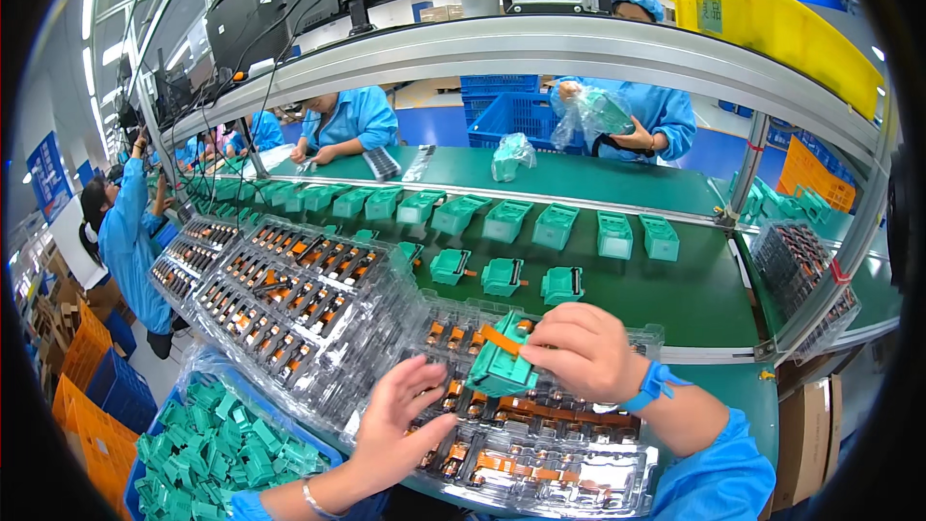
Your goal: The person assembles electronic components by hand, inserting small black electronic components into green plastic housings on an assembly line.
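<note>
My right hand [586, 351], with a blue band at its wrist, grips a green plastic housing [502, 373] at its right side. An orange flat ribbon cable [501, 341] lies across the top of that housing, close to my fingertips. To the left, my left hand [397, 423] is held with fingers spread and nothing in it, a little apart from the housing. Beneath both hands is a clear plastic tray [608, 471] holding small dark parts with orange ribbon cables, some of them hidden by my hands.
More filled clear trays [289, 294] are stacked at left. A blue bin [338, 453] of loose green housings [217, 458] stands lower left. Rows of green housings [503, 222] line the green conveyor belt [675, 304]. A metal shelf frame [540, 43] spans above; co-workers [666, 111] sit beyond.
</note>
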Action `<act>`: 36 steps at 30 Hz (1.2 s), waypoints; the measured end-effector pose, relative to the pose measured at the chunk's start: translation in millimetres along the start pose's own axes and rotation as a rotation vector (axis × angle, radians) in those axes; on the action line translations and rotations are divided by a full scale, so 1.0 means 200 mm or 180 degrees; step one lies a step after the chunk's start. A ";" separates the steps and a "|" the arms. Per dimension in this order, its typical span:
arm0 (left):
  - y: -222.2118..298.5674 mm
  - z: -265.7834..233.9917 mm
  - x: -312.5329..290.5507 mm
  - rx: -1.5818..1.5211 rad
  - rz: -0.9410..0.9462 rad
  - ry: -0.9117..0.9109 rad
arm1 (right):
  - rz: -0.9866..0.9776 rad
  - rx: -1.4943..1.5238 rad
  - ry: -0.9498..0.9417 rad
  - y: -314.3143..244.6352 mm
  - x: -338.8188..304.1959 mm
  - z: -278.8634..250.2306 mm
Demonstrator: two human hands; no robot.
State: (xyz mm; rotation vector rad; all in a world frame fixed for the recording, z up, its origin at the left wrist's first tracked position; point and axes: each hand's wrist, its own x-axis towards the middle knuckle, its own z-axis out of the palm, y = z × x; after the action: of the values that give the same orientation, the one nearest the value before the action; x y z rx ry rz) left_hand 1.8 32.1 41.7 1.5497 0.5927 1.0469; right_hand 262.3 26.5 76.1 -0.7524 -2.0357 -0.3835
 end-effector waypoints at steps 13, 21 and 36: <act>0.19 -0.71 -0.58 0.2586 0.0369 0.1901 | 0.1027 -0.1110 -0.0610 0.54 -0.37 -0.20; 0.36 -1.29 -1.31 0.4160 -0.0395 0.3313 | 0.5002 0.0266 -0.0731 1.03 -0.74 -0.07; 0.37 -1.90 -1.86 0.4661 -0.1674 0.4447 | 0.4372 -0.0054 -0.0189 1.14 -0.77 -0.37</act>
State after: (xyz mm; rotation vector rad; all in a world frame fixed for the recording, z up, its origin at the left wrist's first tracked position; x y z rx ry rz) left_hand -516.8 -100.5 -4.7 1.2530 3.0303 1.1594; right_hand 519.0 106.2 -17.3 -1.9165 -1.1388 0.4216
